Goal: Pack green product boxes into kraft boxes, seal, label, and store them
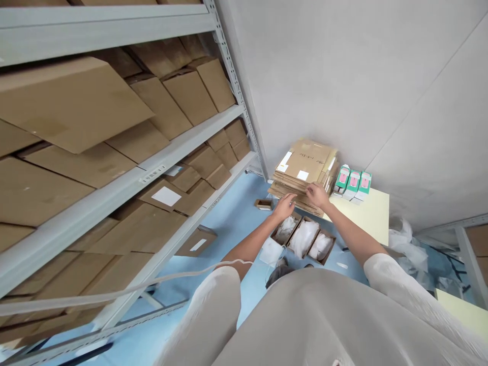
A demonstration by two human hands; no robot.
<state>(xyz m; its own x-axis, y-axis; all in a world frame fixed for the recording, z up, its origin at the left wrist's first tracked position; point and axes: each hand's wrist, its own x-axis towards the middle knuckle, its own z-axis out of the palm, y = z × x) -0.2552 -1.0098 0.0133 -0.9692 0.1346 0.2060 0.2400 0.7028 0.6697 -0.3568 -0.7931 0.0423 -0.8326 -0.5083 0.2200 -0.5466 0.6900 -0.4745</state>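
A stack of flattened cardboard boxes (pixel 307 157) lies in front of me, with white labels and handwriting on its top sheet. My left hand (pixel 285 206) hovers by its near left edge, fingers loosely bent and apart, with nothing visible in them. At the near edge of the stack is my right hand (pixel 317 195), its fingers also bent and open. Whether its fingertips touch the cardboard I cannot tell. Below both hands stand three open cardboard boxes, the middle box (pixel 304 238) among them, filled with white plastic-wrapped contents.
Metal shelving (pixel 152 173) packed with cardboard boxes rises on my left. Green-and-white cartons (pixel 353 183) stand on a pale yellow table (pixel 371 211) against the wall. Clear plastic bags (pixel 407 249) are heaped at right. A small open box (pixel 263 204) sits on the blue floor.
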